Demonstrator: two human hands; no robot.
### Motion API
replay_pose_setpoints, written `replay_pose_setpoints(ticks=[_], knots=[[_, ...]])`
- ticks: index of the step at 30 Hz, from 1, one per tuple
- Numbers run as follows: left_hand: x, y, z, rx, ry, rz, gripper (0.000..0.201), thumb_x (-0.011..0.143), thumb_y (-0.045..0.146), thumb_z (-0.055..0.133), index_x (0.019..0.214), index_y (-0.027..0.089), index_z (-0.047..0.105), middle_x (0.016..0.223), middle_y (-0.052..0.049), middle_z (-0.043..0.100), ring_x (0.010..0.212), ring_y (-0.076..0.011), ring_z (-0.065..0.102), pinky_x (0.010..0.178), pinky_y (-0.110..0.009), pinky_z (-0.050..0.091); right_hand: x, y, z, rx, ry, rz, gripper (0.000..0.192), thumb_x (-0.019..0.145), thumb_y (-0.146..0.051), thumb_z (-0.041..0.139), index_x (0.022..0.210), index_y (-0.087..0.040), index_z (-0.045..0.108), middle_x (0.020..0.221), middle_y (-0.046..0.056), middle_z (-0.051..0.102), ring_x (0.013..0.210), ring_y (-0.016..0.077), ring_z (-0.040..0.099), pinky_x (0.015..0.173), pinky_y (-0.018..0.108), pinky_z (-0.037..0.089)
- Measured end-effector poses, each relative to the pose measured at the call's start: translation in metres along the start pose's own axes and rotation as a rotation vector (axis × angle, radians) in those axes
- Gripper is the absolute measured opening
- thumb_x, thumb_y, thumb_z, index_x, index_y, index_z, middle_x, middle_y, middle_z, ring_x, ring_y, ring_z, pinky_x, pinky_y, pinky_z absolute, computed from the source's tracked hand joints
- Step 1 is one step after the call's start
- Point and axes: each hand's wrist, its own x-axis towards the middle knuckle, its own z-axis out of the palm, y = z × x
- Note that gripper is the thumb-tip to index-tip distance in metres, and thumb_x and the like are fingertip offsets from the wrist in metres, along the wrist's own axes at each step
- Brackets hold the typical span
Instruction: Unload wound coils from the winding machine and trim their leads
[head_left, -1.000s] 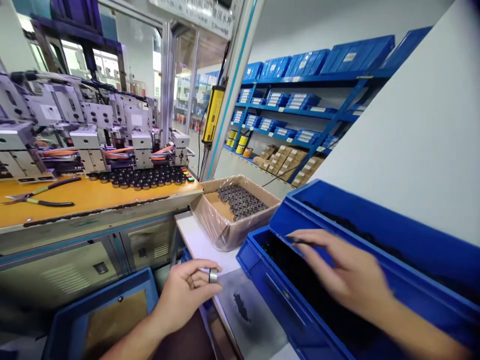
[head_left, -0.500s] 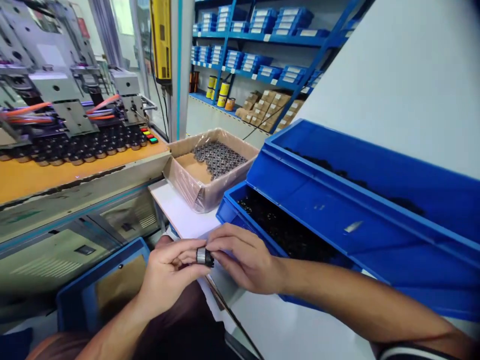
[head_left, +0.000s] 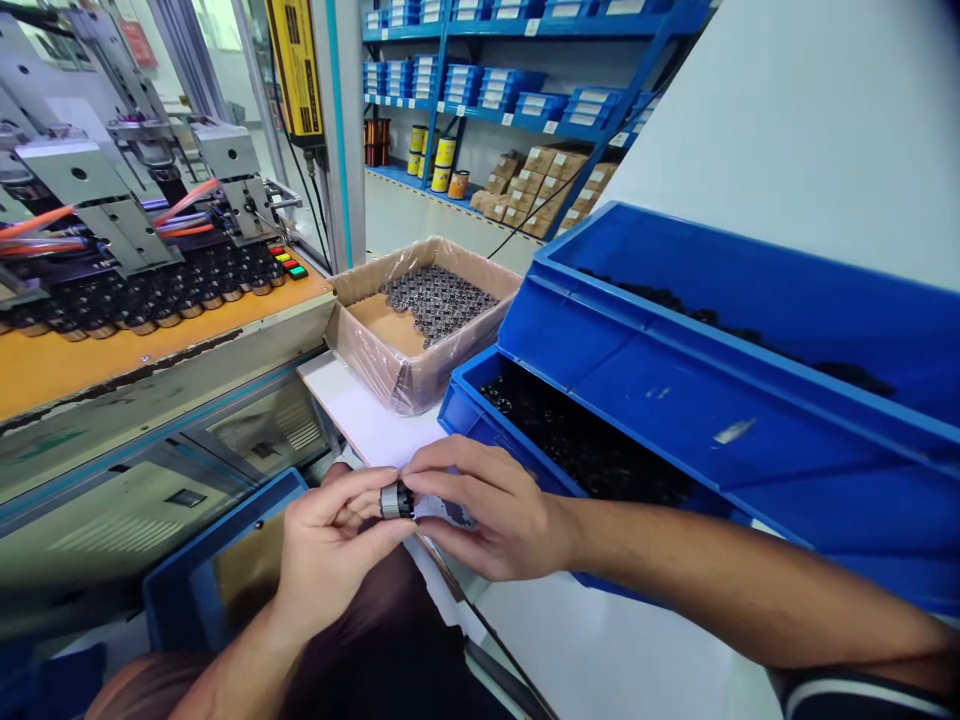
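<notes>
My left hand pinches a small motor core between thumb and fingers, above my lap. It is a silvery, grooved cylinder lying on its side, with a black toothed end piece facing right. At that black end my right hand closes in, its index fingertip touching the upper edge and its thumb just below. Whether the right fingers hold a separate part is hidden. Beyond the hands stands a blue bin of small black parts.
A plastic-lined carton with rows of metal cores stands on the white table. A larger blue bin rests tilted at the right. To the left is a machine bench with rows of black-topped parts. A blue crate sits low at left.
The view has shifted a little, so the hands and core appear slightly farther left. The right fingers have spread slightly around the black end, and the core is turned more side-on.
</notes>
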Motion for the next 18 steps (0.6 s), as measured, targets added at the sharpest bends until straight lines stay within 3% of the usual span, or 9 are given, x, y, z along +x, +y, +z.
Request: replay_pose_setpoints(ticks=[11, 18], knots=[[-0.0045, 0.0014, -0.0043, 0.019, -0.05, -0.021, 0.051, 0.065, -0.002, 0.082, 0.103, 0.032, 0.078, 0.09, 0.002, 0.081, 0.077, -0.0148, 0.078, 0.077, -0.018, 0.063, -0.0029, 0.0022, 0.004, -0.042, 0.022, -0.094, 0.022, 0.088, -0.009, 0.064, 0.11, -0.007, 0.062, 0.095, 0.014, 0.067, 0.089, 0.0191, 0.064, 0.074, 0.036, 0.061], [-0.0067, 0.0046, -0.0025, 0.04, -0.022, -0.027, 0.046, 0.063, 0.0, 0.083, 0.1, 0.027, 0.079, 0.088, -0.001, 0.081, 0.075, -0.0169, 0.078, 0.075, -0.021, 0.064, -0.0029, 0.0026, 0.0032, -0.142, 0.009, -0.169, 0.017, 0.087, -0.008, 0.064, 0.104, -0.006, 0.066, 0.089, 0.012, 0.066, 0.086, 0.0185, 0.063, 0.07, 0.032, 0.061]])
